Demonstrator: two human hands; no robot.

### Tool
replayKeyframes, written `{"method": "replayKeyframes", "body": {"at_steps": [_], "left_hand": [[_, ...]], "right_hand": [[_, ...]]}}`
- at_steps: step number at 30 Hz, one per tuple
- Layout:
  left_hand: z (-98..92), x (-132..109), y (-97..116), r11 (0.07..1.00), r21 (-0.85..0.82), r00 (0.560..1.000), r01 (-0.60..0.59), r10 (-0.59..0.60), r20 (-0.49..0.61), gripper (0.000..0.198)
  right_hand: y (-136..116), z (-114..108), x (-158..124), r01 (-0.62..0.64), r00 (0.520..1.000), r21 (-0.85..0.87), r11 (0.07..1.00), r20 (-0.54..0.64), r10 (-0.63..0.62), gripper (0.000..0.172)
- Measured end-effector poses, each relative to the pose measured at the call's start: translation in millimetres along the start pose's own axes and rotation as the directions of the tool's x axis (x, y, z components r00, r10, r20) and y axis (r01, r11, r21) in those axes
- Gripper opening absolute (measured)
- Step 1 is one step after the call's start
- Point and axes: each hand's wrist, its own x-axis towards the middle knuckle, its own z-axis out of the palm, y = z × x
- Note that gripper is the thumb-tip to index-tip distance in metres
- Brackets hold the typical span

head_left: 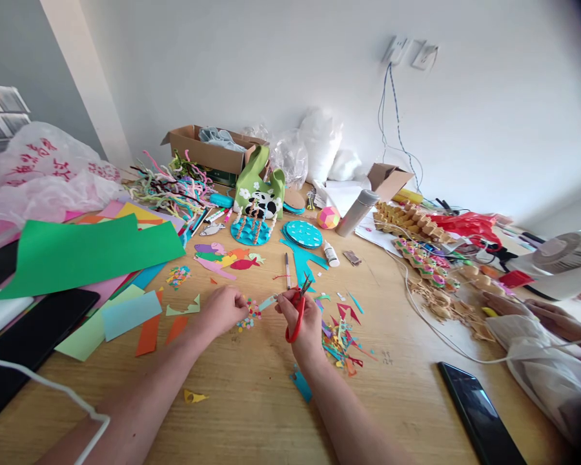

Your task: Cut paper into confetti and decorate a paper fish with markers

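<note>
My right hand is wrapped round red-handled scissors, their blades pointing away from me. A small pale blue paper strip sticks out from its fingertips toward the left. My left hand is closed, its fingertips pressed together beside a pile of small coloured paper dots; what they pinch, if anything, is hidden. Right of the scissors lies a heap of coloured paper scraps. Behind my hands are coloured paper fish and a pen.
Coloured paper sheets cover the left side. At the back stand a green panda bag, a grey bottle and a cardboard box. A phone and a white cable lie right, near another person's hands.
</note>
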Motion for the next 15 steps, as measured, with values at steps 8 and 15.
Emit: {"method": "replayKeyframes", "body": {"at_steps": [8,15], "left_hand": [[0.1,-8.1,15.8,0.985,-0.172,0.994,0.008,0.012,0.113,0.025],[1.8,-9.5,13.2,0.971,-0.230,0.983,0.070,-0.028,0.180,0.029]], "right_hand": [[-0.9,0.6,-3.5,-0.001,0.996,0.041,0.999,0.089,-0.003,0.024],[-1.0,1.1,-4.4,0.004,0.996,0.014,1.000,0.089,-0.005,0.027]]}}
